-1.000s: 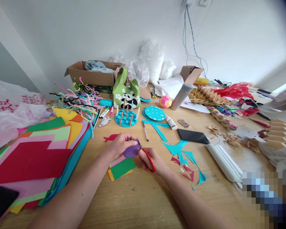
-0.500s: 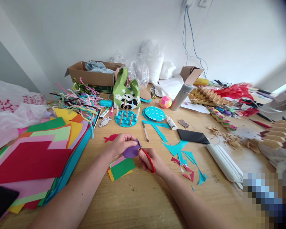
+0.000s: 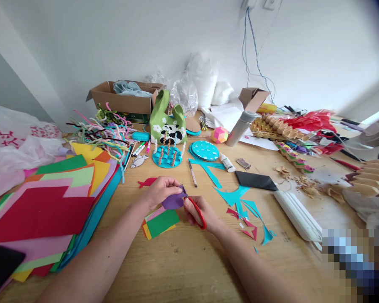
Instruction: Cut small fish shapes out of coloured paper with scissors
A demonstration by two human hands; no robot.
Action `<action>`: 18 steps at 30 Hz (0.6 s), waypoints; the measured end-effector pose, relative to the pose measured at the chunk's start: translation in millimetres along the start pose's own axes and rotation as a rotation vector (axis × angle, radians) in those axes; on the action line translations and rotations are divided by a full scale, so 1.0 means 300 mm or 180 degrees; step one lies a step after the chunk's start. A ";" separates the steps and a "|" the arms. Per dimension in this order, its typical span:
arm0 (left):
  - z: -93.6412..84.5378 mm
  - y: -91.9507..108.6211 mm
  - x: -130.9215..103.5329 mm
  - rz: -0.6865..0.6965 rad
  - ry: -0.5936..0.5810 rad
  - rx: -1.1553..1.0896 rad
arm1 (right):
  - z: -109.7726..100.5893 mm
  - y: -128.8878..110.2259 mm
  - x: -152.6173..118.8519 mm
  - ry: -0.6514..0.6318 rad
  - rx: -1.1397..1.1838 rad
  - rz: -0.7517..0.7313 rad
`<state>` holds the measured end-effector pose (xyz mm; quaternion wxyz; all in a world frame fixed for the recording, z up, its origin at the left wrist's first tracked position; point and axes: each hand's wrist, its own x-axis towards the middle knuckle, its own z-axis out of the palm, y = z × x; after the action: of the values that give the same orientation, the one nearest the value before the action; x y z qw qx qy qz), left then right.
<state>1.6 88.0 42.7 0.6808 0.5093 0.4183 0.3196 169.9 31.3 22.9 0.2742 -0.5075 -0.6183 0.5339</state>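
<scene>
My left hand (image 3: 161,191) pinches a purple piece (image 3: 173,201) between thumb and fingers, above the middle of the table. My right hand (image 3: 198,211) is closed on red-handled scissors (image 3: 201,216), whose blades reach up to the right edge of the purple piece. Just below lies a small stack of coloured sheets with a green sheet (image 3: 163,222) on top. A red fish-shaped cutout (image 3: 148,182) lies left of my left hand, partly covered by it. Beyond my hands is a pen (image 3: 193,174).
Coloured sheets (image 3: 38,210) are piled at the left. Teal scraps (image 3: 230,197) and red scraps (image 3: 251,227) lie right of my hands, near a black phone-like slab (image 3: 255,180). Further back are a panda bag (image 3: 169,126), a grey bottle (image 3: 241,128) and a glue bottle (image 3: 227,163).
The purple piece has shifted very slightly at the scissor blades. Both hands keep nearly the same place and the same hold.
</scene>
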 end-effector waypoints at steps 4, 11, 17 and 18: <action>0.001 0.004 -0.001 -0.0013 0.0007 -0.0021 | 0.000 -0.004 -0.002 -0.0004 0.0036 0.0004; 0.001 0.007 0.000 -0.0006 0.0008 -0.0009 | 0.000 0.001 -0.001 0.0033 0.0035 0.0041; -0.003 -0.008 0.002 0.0002 -0.0226 -0.0170 | 0.000 -0.005 0.001 0.0173 0.0104 0.0083; -0.005 -0.011 0.003 0.0012 -0.0284 -0.0176 | 0.000 -0.006 0.002 0.0199 0.0098 0.0083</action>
<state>0.6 88.4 39.2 0.7120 0.5048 0.3775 0.3094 169.2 32.0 24.6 0.2941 -0.5277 -0.5945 0.5307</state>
